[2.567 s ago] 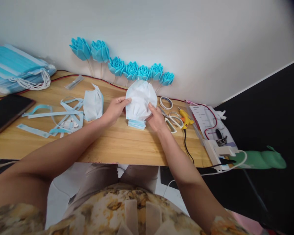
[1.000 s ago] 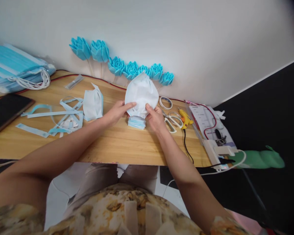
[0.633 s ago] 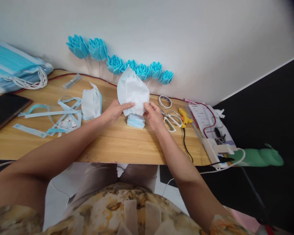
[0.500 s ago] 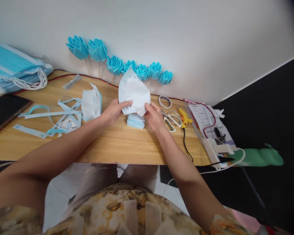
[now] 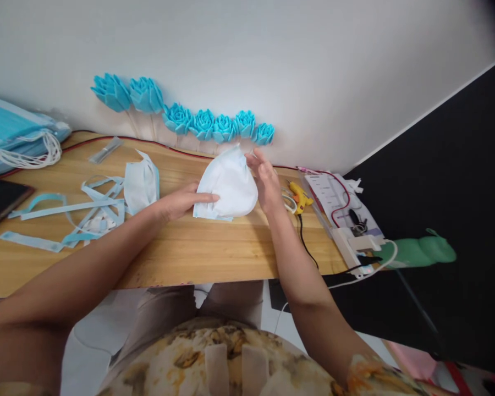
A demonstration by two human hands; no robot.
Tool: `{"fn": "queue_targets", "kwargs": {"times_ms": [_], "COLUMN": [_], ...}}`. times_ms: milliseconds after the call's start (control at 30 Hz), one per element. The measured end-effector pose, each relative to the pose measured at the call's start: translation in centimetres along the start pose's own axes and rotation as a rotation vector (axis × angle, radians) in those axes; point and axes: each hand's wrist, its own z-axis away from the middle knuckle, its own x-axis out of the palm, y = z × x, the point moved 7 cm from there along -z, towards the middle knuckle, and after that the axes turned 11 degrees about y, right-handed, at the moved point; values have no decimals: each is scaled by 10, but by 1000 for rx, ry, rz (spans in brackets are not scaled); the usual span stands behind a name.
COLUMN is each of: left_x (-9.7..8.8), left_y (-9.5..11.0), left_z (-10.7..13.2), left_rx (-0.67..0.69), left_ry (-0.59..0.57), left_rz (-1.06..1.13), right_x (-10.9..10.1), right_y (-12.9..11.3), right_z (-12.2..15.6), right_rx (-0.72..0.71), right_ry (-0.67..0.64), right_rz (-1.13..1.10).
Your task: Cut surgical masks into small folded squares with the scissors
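Observation:
A pale face mask (image 5: 231,190), white inside with light blue edges and rounded in outline, is held above the table. My left hand (image 5: 185,201) grips its lower left part, thumb lying across the white side and fingers behind. By its upper right edge is my right hand (image 5: 268,179), fingers loosely curled and apart; whether the fingertips touch the mask cannot be made out. Left of my left hand a second opened mask piece (image 5: 141,184) stands on the table beside cut mask strips (image 5: 72,206). My right hand partly hides the scissors (image 5: 289,203).
Several blue flowers (image 5: 204,125) on sticks lean along the wall. A yellow glue gun (image 5: 300,197) lies at the right, before papers and a white power strip (image 5: 350,250). Stacked blue masks (image 5: 12,132) and a dark phone (image 5: 2,201) occupy the left. A green bottle (image 5: 421,252) lies far right.
The mask has turned clockwise and come slightly lower, covering the small blue stack. My right hand has let go of its lower edge and risen to its upper right side. The view has shifted right.

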Motion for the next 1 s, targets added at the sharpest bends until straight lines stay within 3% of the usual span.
{"fn": "queue_targets", "kwargs": {"times_ms": [167,300,367,467,567,633,800,1000], "left_x": [5,0,-8,-29,-50,-56,-53,-56], "left_y": [-3,4,10,20,23,21,27,28], "left_z": [4,3,-2,-12,-16,-16,-7,-6], "left_rx": [-20,9,63,214,341,361,429,450], "left_ry": [-133,-130,-52,199,462,564,654,713], "left_rz": [-168,-224,-165,0,136,179,89,-4], "right_x": [5,-4,-11,-16,-13,-9,-7,-18], "right_y": [-8,1,3,8,18,26,44,40], "right_z": [9,3,-2,-6,-6,-4,-3,-4], "right_rx": [-59,-66,-80,-64,-4,40,92,-47], "right_ry": [-72,18,111,204,213,190,162,257], "right_rz": [109,243,203,119,89,82,118,337]}}
